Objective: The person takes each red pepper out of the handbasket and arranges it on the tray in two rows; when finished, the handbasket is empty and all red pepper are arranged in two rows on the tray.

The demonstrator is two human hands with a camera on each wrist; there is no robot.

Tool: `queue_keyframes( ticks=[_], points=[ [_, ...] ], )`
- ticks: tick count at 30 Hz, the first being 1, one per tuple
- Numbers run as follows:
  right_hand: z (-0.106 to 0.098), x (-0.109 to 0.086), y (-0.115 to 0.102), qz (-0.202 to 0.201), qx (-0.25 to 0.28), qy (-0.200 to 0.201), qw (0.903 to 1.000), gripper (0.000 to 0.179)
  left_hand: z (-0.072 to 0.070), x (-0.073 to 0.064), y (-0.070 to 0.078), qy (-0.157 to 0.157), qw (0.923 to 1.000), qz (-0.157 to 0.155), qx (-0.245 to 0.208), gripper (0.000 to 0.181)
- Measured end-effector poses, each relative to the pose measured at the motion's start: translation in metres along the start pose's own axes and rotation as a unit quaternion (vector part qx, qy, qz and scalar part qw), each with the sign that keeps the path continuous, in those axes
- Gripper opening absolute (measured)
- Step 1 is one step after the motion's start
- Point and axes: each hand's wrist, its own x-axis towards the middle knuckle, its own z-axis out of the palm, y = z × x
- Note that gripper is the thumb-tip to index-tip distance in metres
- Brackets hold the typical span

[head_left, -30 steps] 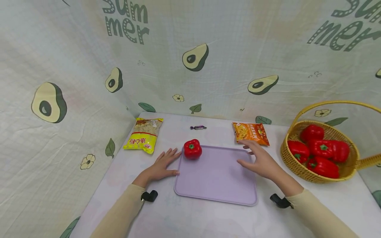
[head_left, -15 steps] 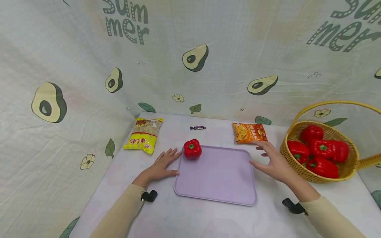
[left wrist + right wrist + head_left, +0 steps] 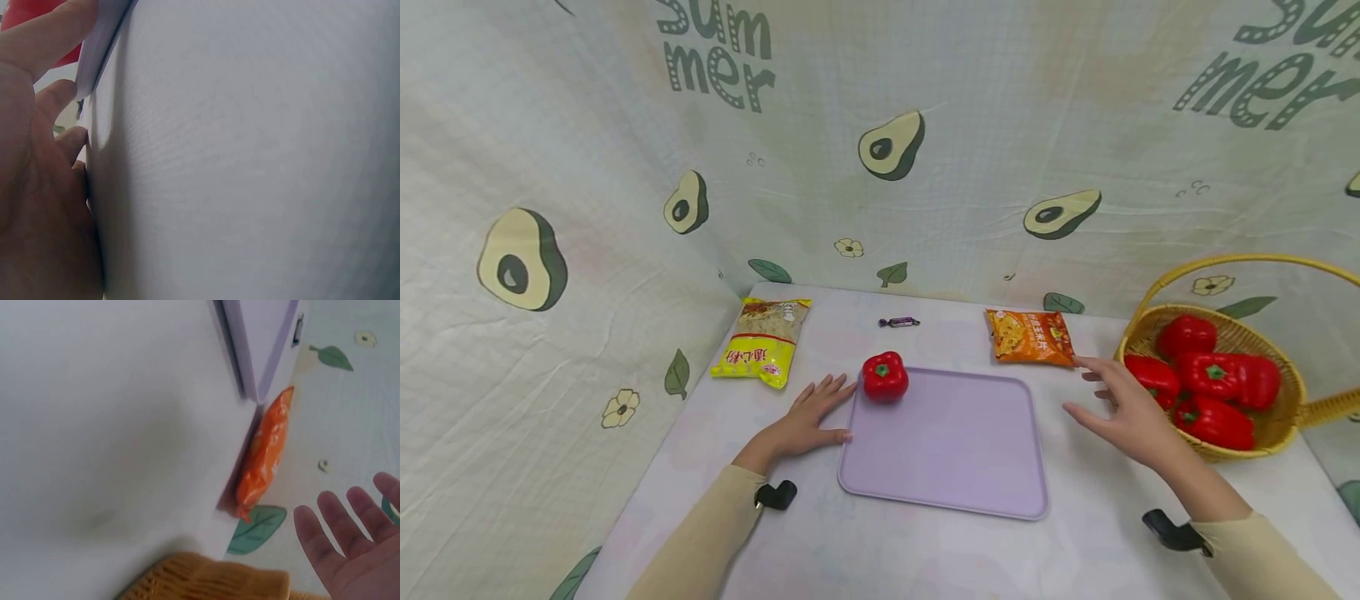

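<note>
My left hand (image 3: 802, 425) lies flat on the table with spread fingers, its fingertips right at the left rim of the lilac tray (image 3: 947, 442). A red bell pepper (image 3: 885, 377) stands in that tray's far left corner. Over the table between tray and basket, my right hand (image 3: 1131, 417) is raised with fingers apart and nothing in it. In the head view it overlaps the near left side of the wicker basket (image 3: 1300, 367). Several red bell peppers (image 3: 1213, 421) fill the basket. The right wrist view shows the fingers (image 3: 334, 519) extended, well apart from the orange snack bag (image 3: 265, 456).
A yellow bag of pasta (image 3: 763, 340) lies at the back left. Behind the tray is a small wrapped candy (image 3: 898, 322). The orange bag lies between tray and basket at the back. A tall handle (image 3: 1247, 260) arches over the basket; a printed cloth hangs behind the table.
My right hand has moved right, from over the tray's right edge to beside the basket. The left hand, the tray and its pepper have stayed in place.
</note>
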Motion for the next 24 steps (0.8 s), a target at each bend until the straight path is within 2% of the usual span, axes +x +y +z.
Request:
queue_keyframes(
  ticks=[6,14,24],
  points=[
    [-0.016,-0.009,0.013,0.022,-0.020,0.017,0.9994,0.076,-0.001,0.001,0.002,-0.001,1.0000,0.001,-0.005,0.086],
    [-0.039,-0.016,0.022,0.058,-0.038,0.021,0.9973,0.078,-0.001,0.000,0.003,-0.006,0.9999,-0.014,-0.008,0.087],
    [-0.056,-0.020,0.036,0.083,-0.050,0.029,0.9949,0.081,-0.001,-0.001,0.001,-0.006,0.9999,-0.014,-0.008,0.088]
  ],
)
